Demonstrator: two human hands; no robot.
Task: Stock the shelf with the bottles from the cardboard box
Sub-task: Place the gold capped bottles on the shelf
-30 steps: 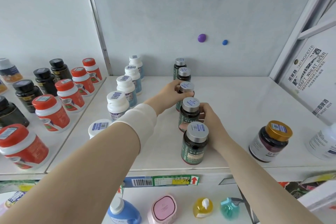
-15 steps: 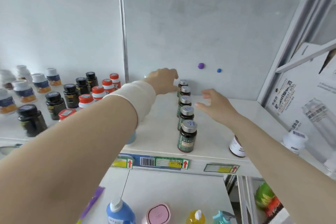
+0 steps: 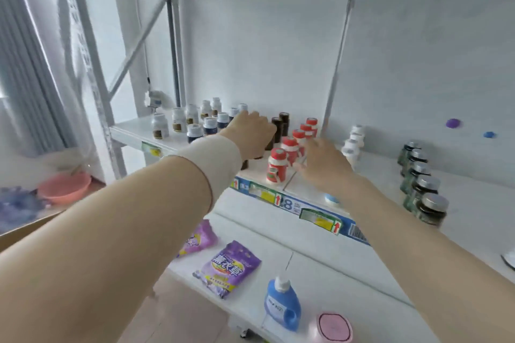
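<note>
- Head view has swung left since a second ago: the row of dark green glass bottles with silver caps [image 3: 420,184], then framed between your two hands, now stands off to your right on the white shelf board [image 3: 473,203], five upright in a line running front to back
- Both hands have come off that row and travelled left; neither touches it now
- Reading: that row looks placed and squared up; you seem to be between bottles, likely turning back toward the brown cardboard box [image 3: 25,231], of which only an edge shows at lower left
- Left hand [image 3: 250,133], with the cream wrist wrap [image 3: 214,159] behind it: fingers stretched out loosely, palm down, over the dark brown bottles with black caps [image 3: 280,124]; nothing held; whether it brushes those caps cannot be told through the blur
- Right hand [image 3: 323,164]: fingers spread and relaxed, empty, just beside the white bottles with red caps [image 3: 278,164], apart from them as far as shows
- No bottle from the box is in either hand; the box contents are out of sight
</note>
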